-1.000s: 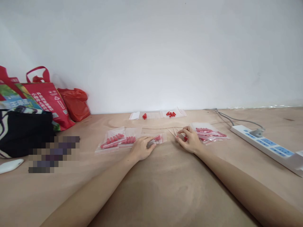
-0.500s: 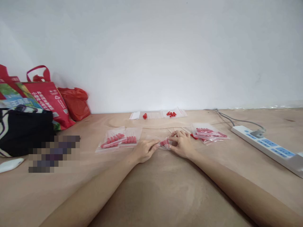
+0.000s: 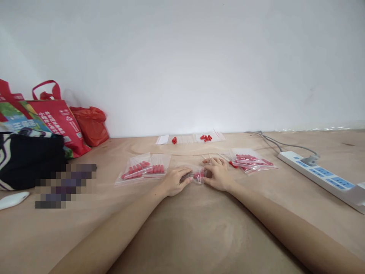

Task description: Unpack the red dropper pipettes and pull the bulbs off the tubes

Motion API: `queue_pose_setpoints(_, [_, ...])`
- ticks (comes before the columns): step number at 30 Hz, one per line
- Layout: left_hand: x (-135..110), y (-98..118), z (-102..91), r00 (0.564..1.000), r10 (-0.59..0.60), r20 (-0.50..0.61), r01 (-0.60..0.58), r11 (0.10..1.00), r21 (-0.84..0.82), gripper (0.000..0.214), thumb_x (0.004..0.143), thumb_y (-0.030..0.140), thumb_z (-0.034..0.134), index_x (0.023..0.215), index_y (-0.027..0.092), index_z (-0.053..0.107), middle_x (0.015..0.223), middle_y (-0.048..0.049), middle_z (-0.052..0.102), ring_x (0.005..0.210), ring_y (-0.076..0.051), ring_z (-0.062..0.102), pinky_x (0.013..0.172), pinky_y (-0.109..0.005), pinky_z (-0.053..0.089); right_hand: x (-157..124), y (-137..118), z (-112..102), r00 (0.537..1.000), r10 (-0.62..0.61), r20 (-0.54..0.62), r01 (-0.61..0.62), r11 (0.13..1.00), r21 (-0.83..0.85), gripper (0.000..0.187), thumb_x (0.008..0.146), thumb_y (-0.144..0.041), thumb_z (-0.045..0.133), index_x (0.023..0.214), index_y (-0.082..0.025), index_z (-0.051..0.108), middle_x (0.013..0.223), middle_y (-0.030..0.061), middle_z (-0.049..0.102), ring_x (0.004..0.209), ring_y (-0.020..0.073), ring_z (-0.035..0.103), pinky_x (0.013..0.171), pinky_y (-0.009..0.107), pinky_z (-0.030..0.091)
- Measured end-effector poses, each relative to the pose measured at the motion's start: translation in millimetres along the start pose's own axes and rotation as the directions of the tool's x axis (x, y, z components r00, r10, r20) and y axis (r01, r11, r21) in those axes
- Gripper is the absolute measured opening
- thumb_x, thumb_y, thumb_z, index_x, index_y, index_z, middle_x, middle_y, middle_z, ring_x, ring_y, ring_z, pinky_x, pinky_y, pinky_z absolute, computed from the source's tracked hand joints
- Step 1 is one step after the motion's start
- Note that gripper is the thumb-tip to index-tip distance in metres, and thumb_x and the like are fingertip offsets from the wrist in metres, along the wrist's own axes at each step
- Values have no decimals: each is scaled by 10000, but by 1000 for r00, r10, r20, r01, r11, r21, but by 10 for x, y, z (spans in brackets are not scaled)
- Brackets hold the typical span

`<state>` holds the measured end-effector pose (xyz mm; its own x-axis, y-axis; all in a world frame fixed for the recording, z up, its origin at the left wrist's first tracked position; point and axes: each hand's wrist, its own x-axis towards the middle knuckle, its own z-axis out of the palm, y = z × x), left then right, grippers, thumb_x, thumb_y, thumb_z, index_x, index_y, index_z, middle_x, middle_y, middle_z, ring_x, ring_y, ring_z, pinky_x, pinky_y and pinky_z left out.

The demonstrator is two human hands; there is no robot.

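Observation:
A small clear zip bag (image 3: pixel 199 177) with red pieces inside lies low over the table between my hands. My left hand (image 3: pixel 174 182) grips its left side, thumb and forefinger parted around the plastic. At its right edge, my right hand (image 3: pixel 219 176) pinches the bag between thumb and curled fingers. To the left rest filled zip bags (image 3: pixel 137 171) of red capped pieces. More filled bags (image 3: pixel 251 160) are stacked on the right, beside a loose red piece (image 3: pixel 233 164) and thin white sticks partly hidden by my right hand.
Along the wall lie a bag with several red pieces (image 3: pixel 206 137), another red piece (image 3: pixel 174 140) and a row of white sticks (image 3: pixel 186 139). A power strip (image 3: pixel 322 177) with a cable stands right. Shopping bags (image 3: pixel 61 118), a black bag (image 3: pixel 31 160) and a white object (image 3: pixel 14 199) occupy the left.
My left thumb and forefinger have spread apart at the bag. The bag between my hands looks fuller and slightly turned, and my right fingers have shifted a little.

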<state>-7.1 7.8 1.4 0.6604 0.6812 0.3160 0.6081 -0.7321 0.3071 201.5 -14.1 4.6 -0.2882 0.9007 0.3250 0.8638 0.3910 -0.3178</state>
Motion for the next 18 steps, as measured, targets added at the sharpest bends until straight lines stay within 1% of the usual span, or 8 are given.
queue_pose_setpoints(2, [-1,-3,3,1000,-8,3,8,1000,-1,395,850,408,406,1136,166,529,1166,-69,565,1109,-185,488,960,-336,375,10,-10,-13,999,22,24,-22,1000,2,239,657,-448,612,771,-238,622,1129,29,504,1061,226,399,911,437,212])
queue_pose_setpoints(5, [-6,-14,14,1000,-16,8,16,1000,-2,414,841,424,417,1151,171,519,1180,-70,555,1118,-190,480,963,-342,372,22,-3,-44,997,25,71,-24,1000,-20,278,630,-490,611,735,-232,621,1083,30,525,1012,227,424,896,429,219])
queue_pose_setpoints(7, [-9,-21,20,1000,-18,12,18,1000,0,428,836,436,419,1163,175,509,1195,-69,544,1132,-194,468,971,-346,362,25,10,-68,995,34,91,-30,999,-39,274,625,-484,612,720,-227,618,1052,27,538,988,228,431,879,420,233])
queue_pose_setpoints(10, [-10,-19,12,999,-39,24,38,999,18,467,823,466,427,1180,173,494,1226,-77,517,1153,-204,447,987,-355,341,15,8,-100,994,35,100,-29,998,-60,264,637,-468,602,727,-220,608,1014,26,552,960,222,439,854,406,251])
queue_pose_setpoints(12, [-10,-9,-7,998,-50,40,48,998,38,509,815,487,429,1218,179,456,1257,-79,488,1169,-212,427,997,-369,322,2,-19,-118,995,40,90,-32,996,-88,309,648,-508,579,743,-215,608,997,38,555,952,226,441,833,404,262])
queue_pose_setpoints(15, [-14,12,-41,994,-17,108,10,998,65,572,817,507,411,1307,225,327,1320,-67,417,1213,-217,369,1018,-403,275,-9,-72,-141,997,50,58,-42,992,-122,330,639,-526,576,712,-206,612,995,57,554,956,239,440,806,406,274])
queue_pose_setpoints(18, [-20,29,-65,979,-13,202,-8,995,103,592,824,539,369,1340,278,242,1374,-62,333,1268,-235,277,1040,-453,193,17,-62,-168,999,31,25,-28,994,-105,254,603,-439,622,645,-190,593,940,60,572,938,244,460,798,408,293])
